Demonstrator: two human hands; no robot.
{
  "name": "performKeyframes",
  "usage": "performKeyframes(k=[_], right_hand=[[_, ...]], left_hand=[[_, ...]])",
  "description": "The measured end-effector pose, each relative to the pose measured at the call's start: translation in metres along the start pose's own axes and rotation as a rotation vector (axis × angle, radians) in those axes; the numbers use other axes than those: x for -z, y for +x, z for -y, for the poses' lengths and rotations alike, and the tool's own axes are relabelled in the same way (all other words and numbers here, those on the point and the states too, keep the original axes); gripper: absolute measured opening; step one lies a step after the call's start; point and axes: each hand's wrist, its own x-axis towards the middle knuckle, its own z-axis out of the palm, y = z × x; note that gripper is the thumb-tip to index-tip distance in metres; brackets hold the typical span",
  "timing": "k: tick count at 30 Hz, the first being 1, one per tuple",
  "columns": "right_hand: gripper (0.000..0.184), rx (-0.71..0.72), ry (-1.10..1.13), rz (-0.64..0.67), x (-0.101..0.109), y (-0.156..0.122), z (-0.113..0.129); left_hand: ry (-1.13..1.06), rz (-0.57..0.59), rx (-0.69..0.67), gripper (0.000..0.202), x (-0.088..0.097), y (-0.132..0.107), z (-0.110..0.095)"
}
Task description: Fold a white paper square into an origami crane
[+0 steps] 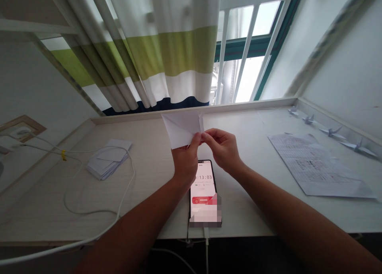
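Two-handed, pinching a white paper sheet [182,127] near its lower right corner: gripping between thumb and fingers with the left hand [185,158], partly beneath the paper, and pressing thumb against fingers at the edge with the right hand [223,148]. Holding it raised over the desk [238,210], just beyond a lit phone [204,186]. Working between a paper stack [107,164] leftward and printed pages [319,166] and paper cranes [330,132] rightward.
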Motion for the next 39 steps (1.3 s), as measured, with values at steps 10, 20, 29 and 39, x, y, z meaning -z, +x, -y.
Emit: performKeyframes(k=[10, 20, 29, 39], right_hand=[[0.035, -0.033, 0.108, -0.045, -0.008, -0.002, -0.006], [0.034, -0.072, 0.154, -0.018, -0.008, -0.002, -0.009], [0.036, -0.056, 0.066, -0.006, -0.004, -0.001, -0.016], [0.031, -0.061, -0.001, -0.074, -0.001, 0.001, -0.013]], left_hand=[[0.029, -0.091, 0.004, 0.035, 0.0, 0.001, 0.002], [-0.019, -0.092, 0.038, 0.044, 0.001, 0.005, 0.0], [-0.033, -0.055, 0.037, 0.045, 0.003, 0.007, 0.0], [0.025, -0.085, 0.053, 0.04, 0.005, 0.011, 0.004]])
